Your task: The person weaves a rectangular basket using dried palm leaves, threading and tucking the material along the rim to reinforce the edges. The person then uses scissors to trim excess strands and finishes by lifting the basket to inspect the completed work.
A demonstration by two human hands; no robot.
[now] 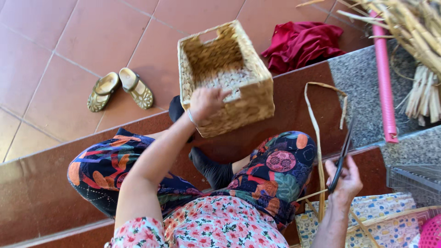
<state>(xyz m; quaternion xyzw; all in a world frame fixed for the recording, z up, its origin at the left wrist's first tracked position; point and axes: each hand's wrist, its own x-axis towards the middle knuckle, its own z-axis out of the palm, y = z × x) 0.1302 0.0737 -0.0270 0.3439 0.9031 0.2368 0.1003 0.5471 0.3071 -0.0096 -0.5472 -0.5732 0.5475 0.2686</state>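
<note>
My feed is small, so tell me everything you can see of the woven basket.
The woven basket is rectangular, plaited from straw-coloured fibre, open-topped, with a handle slot cut in its far wall. It stands tilted on the reddish step edge, its paler woven bottom showing inside. The left hand has its grip over the near rim. Nothing lies inside it.

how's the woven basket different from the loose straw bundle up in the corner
The woven basket is worked into a finished box shape with a handle gap; the straw bundle is loose, unwoven stalks. The basket stands on the red step with the left hand on its rim; the bundle lies untouched on the grey ledge. Both are a similar pale tan fibre.
</note>
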